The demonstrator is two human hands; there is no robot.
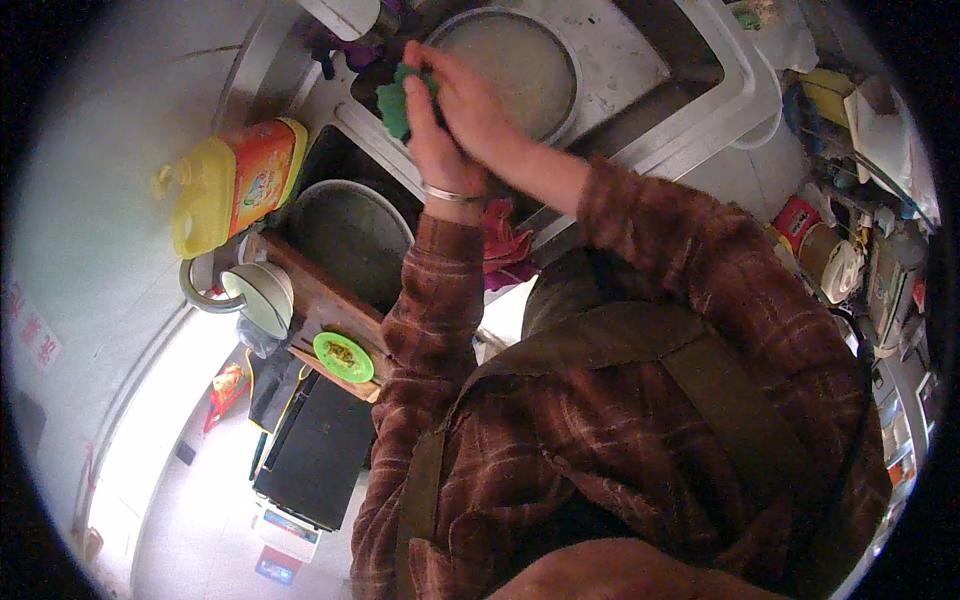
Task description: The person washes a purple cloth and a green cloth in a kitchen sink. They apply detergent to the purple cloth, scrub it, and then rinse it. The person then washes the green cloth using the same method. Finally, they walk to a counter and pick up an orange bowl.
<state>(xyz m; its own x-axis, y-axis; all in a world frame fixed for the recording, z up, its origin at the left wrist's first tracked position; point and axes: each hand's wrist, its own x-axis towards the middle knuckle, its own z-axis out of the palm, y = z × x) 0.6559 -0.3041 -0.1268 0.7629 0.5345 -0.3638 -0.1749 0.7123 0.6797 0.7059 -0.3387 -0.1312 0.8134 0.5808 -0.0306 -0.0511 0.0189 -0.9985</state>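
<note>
My left hand (441, 154), with a metal bangle at its wrist, and my right hand (474, 105) are pressed together over the divider of a sink (375, 135). Between them they squeeze a crumpled green cloth or scouring pad (393, 109), part of it hidden by the fingers. Just right of the hands a large round metal basin (510, 71) of cloudy liquid stands in the sink. A second round vessel (349, 232) with dark contents is left of my left forearm. Red cloth (504, 236) lies beside my left wrist.
A yellow plastic jug (206, 195) with an orange label stands at the left. Below it are a white bowl (259, 292), a curved metal pipe (201, 289) and a green dish (343, 357) on a wooden board (319, 307). Cluttered containers line the right side.
</note>
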